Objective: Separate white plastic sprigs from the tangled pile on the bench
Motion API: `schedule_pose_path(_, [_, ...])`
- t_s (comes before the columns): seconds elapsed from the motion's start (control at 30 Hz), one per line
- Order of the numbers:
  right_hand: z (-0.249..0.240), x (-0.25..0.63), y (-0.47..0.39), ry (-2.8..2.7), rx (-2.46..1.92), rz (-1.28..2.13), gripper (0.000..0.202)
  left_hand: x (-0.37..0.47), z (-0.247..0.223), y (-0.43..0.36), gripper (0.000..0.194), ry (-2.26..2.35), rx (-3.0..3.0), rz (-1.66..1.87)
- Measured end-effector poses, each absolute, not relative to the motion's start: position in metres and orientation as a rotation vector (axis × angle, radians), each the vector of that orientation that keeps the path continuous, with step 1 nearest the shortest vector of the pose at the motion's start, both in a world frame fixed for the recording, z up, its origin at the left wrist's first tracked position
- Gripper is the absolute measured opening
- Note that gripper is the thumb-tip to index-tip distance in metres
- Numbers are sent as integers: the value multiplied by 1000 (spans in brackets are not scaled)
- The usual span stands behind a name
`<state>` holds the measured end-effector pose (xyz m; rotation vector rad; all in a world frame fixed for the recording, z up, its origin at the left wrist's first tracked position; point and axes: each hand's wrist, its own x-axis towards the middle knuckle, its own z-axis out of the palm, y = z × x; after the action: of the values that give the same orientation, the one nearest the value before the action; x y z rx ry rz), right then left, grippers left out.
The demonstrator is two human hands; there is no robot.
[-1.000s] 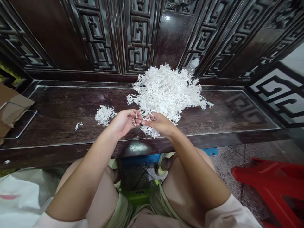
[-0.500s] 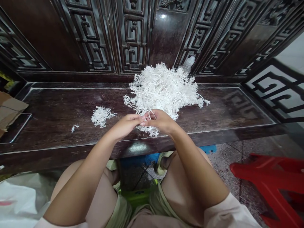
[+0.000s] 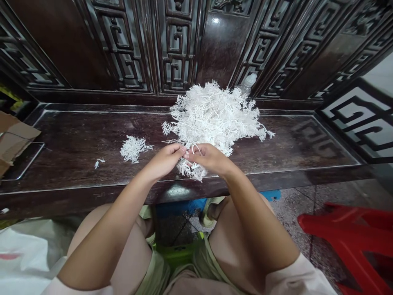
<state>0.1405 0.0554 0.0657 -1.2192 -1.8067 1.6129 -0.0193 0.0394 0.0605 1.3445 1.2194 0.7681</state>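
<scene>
My left hand and my right hand meet fingertip to fingertip in front of a large heap of white frayed strings. Both are closed in a pinch on a thin white string, which loops up over the right fingers. Frayed white ends show just below the fingertips; whether they belong to the held string I cannot tell. To the left lies a smaller pile of white branched pieces, with a few loose bits beyond it.
The dark wooden bench has a carved back panel. Behind the heap stands a clear bottle. Cardboard and a metal wire frame are at the far left. A red plastic stool is on the floor at right, a white bag at lower left.
My hands stay together, with the fingers shifted slightly and the string loop a little changed. The whole view has moved slightly.
</scene>
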Motion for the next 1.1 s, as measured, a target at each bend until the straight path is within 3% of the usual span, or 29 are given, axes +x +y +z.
schedule_pose_path(0.77, [71, 120, 59, -1580, -1004, 1772, 11, -21, 71, 38, 21, 1220, 1255, 1049])
schedule_pose_path(0.93, [86, 142, 46, -1741, -925, 1991, 12, -77, 70, 60, 12, 1553, 937, 1487])
schedule_pose_path(1.1, [85, 155, 54, -1346, -1228, 1508, 22, -135, 49, 83, 17, 1579, 955, 1226])
